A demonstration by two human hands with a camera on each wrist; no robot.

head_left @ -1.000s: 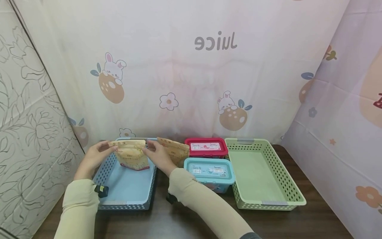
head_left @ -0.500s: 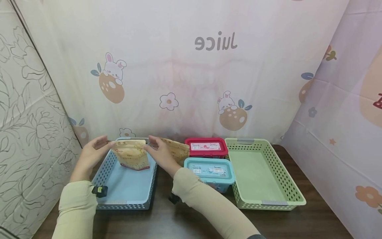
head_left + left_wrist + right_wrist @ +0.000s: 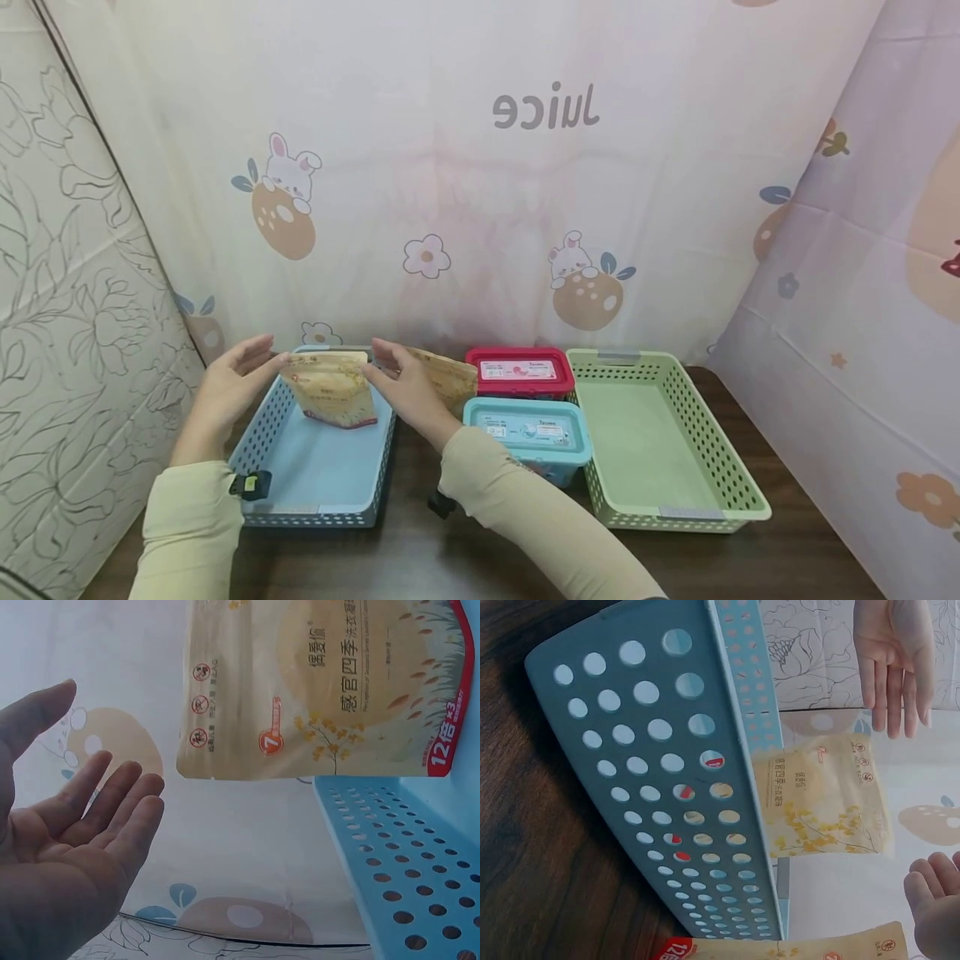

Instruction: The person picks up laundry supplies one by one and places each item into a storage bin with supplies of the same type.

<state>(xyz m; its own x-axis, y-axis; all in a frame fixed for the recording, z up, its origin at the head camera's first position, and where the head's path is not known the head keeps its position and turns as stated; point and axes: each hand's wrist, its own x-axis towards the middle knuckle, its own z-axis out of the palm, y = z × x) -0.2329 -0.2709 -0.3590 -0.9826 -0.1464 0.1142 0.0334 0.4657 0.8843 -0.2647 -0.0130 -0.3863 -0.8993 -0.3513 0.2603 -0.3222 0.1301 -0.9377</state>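
A yellow stand-up pouch of laundry pods point(image 3: 330, 392) with a red bottom edge stands upright in the light blue basket point(image 3: 315, 479). To its left is my left hand point(image 3: 225, 396), fingers extended, with a gap between fingertips and pouch in the left wrist view. My right hand point(image 3: 408, 396) is held at the pouch's right side, palm toward it and fingers loosely extended; the right wrist view shows this hand point(image 3: 939, 900) apart from the pouch point(image 3: 821, 799). Behind the right hand, a second similar pouch point(image 3: 456, 383) stands outside the basket, partly hidden by that hand.
Right of the second pouch is a red-lidded box point(image 3: 521, 372), with a turquoise-lidded box point(image 3: 528, 431) in front. A green basket point(image 3: 645, 450) is at the right. All stand on a dark wooden table point(image 3: 420, 558) before a printed curtain point(image 3: 480, 200).
Both hands have let go of the pouch's top corners and drawn slightly outward, the left hand to the left. The pouch stays standing in the blue basket.
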